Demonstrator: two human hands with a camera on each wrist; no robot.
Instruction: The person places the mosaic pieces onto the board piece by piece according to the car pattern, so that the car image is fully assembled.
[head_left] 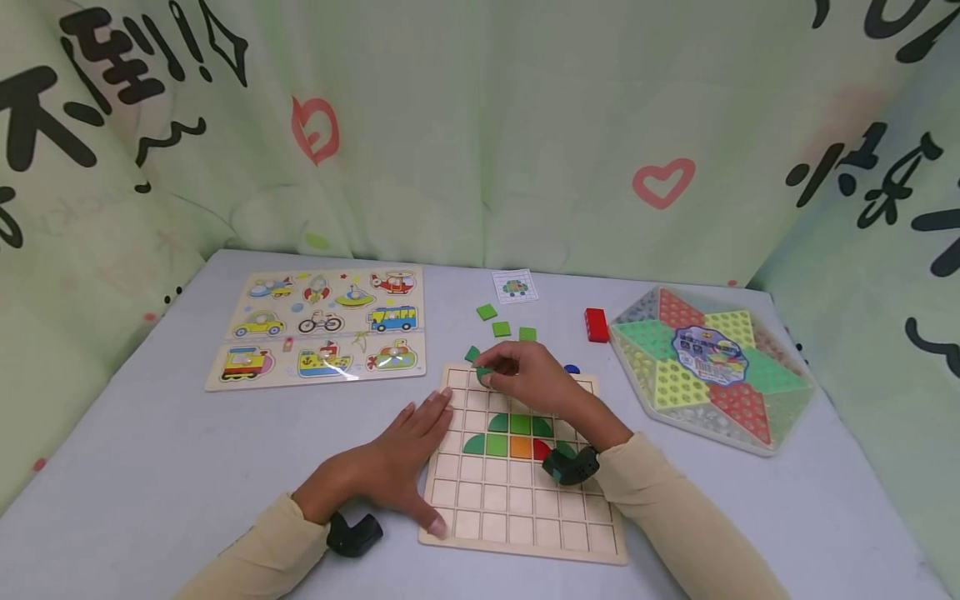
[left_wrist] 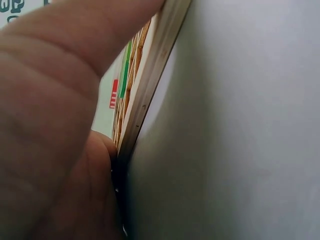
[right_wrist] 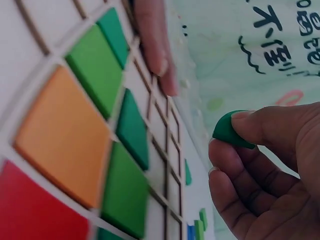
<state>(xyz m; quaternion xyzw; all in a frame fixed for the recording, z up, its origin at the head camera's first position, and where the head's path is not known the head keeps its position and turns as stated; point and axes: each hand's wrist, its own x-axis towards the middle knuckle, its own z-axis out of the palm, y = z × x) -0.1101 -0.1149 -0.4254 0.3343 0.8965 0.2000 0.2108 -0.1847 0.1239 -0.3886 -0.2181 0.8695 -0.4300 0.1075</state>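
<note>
A wooden grid board [head_left: 483,498] lies in front of me, tilted slightly. My left hand [head_left: 390,462] rests along its left edge with fingers stretched out and thumb near the lower corner. Above the board's upper part, my right hand [head_left: 536,379] pinches a dark green quarter-round tile [right_wrist: 232,131] between thumb and fingers. Set in the grid are light green square tiles [head_left: 497,445], an orange square tile [head_left: 521,447], a red rounded tile [head_left: 542,450] and several dark green rounded tiles [head_left: 498,422]. The right wrist and its camera partly hide the board's right side.
Several loose green squares [head_left: 501,329] lie beyond the board, near a small pattern card [head_left: 515,287]. A red block [head_left: 597,325] sits right of them. A vehicle puzzle board [head_left: 318,329] is at left, a clear hexagonal game box [head_left: 712,367] at right. Curtains surround the table.
</note>
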